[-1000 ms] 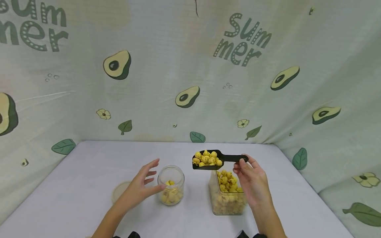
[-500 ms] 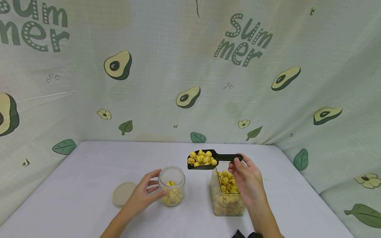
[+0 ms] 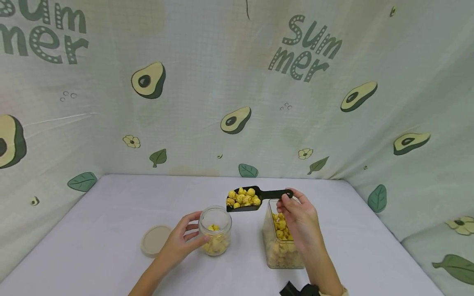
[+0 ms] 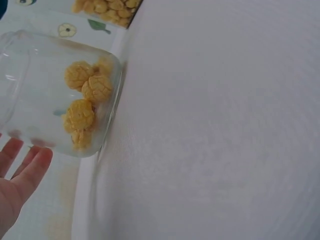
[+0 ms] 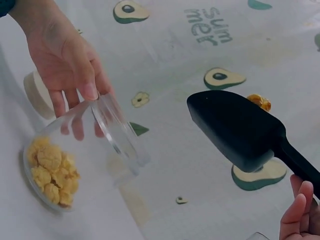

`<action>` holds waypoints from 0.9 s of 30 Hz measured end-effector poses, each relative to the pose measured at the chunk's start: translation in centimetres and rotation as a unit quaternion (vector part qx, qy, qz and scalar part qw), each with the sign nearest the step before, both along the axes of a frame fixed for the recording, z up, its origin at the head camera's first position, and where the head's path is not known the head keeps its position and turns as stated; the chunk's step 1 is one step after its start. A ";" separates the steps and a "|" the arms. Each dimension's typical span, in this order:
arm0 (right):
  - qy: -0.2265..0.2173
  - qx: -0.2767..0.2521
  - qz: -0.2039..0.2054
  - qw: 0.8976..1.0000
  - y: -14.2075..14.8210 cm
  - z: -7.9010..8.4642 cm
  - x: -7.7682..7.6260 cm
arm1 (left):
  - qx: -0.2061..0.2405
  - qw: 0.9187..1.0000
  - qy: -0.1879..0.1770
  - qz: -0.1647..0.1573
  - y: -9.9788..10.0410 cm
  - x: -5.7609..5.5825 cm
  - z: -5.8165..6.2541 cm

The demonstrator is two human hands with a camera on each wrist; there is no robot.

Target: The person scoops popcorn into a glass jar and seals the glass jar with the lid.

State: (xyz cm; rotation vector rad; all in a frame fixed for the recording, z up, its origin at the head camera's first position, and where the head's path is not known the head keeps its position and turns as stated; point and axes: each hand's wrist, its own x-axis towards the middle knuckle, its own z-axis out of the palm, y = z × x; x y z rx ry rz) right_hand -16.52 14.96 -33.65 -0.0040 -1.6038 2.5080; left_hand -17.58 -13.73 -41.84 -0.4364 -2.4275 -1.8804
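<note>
My left hand holds the side of a clear glass jar, its thumb near the rim and its fingers on the far side. Yellow popcorn covers the bottom of the jar, which stands upright on the table. The right hand grips the handle of a black scoop, heaped with round popcorn pieces. That scoop hangs level in the air, up and to the right of the jar's mouth. Partly behind the right hand and forearm is a clear square container of popcorn.
A round beige lid lies on the white table, left of the jar and close to the left hand. Behind the table hangs a cloth printed with avocados. Another cloth-covered side rises at the right.
The scoop and right hand have moved left, away from above the square container toward the jar. My left hand has closed in from beside the jar to hold it.
</note>
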 end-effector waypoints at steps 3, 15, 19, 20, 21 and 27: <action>0.003 0.015 0.000 1.000 -0.2 0.0 0.0 | 0.000 1.000 0.000 0.001 0.1 0.0 0.1; -0.005 0.058 -0.004 0.998 -0.8 0.2 -0.1 | -0.012 1.000 -0.018 0.010 0.2 0.0 0.3; -0.006 0.069 -0.002 0.998 -1.0 0.3 -0.2 | -0.012 1.000 -0.019 0.011 0.2 -0.1 0.3; -0.007 0.073 -0.002 0.997 -1.1 0.3 -0.2 | -0.013 1.000 -0.020 0.011 0.2 -0.1 0.3; -0.008 0.078 -0.003 0.997 -1.2 0.3 -0.3 | -0.014 1.000 -0.021 0.011 0.2 -0.1 0.3; -0.018 0.116 -0.008 0.993 -1.6 0.3 -0.5 | -0.013 1.000 -0.018 0.008 0.1 -0.1 0.3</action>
